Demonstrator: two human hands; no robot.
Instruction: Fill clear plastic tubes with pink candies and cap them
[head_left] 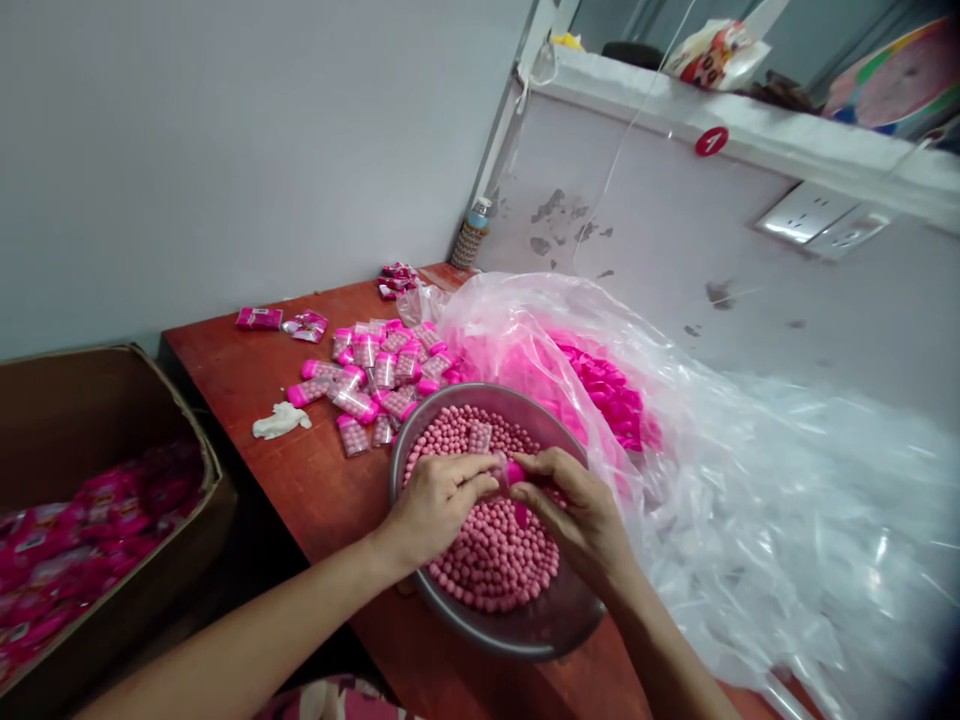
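Both my hands meet over a metal bowl (525, 630) full of small pink balls (487, 550). My left hand (439, 500) pinches a small clear vial by its body. My right hand (577, 505) grips a pink cap (515, 472) at the vial's end. Another clear vial (478, 436) lies on the balls in the bowl. Behind the bowl, a heap of filled vials with pink caps (379, 375) lies on the red-brown table (315, 490).
A big clear plastic bag (750, 480) holding loose pink caps (607, 390) spreads to the right. A cardboard box (150, 400) with pink packets sits at the left. Pink packets (259, 318), a white scrap (281, 421) and a small bottle (471, 235) lie farther back.
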